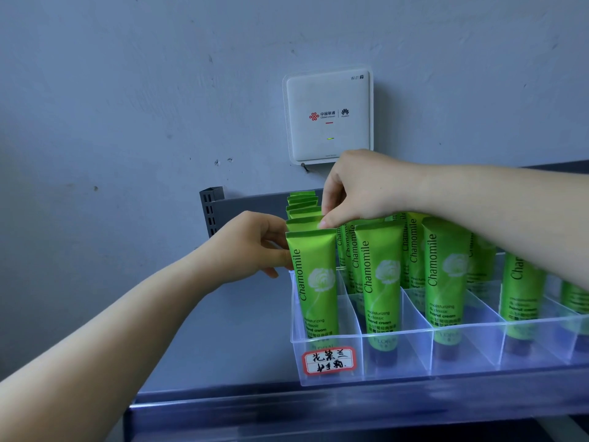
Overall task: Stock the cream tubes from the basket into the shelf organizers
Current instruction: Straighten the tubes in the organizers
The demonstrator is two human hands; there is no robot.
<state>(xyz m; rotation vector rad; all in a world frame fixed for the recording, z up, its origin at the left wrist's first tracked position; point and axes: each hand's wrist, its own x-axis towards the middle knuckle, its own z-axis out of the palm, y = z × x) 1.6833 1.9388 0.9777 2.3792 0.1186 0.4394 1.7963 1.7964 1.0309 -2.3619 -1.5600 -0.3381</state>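
Both hands grip green tubes (leftmost organizer column).

Soft, even, bluish light; no hard shadows.
You see mild glare on the clear organizer, wide-angle bending at the edges, and slight blur on the right-side tubes.

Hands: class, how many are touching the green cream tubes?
2. The left hand holds the front tube by its left edge; the right hand pinches the top of the second tube behind it.
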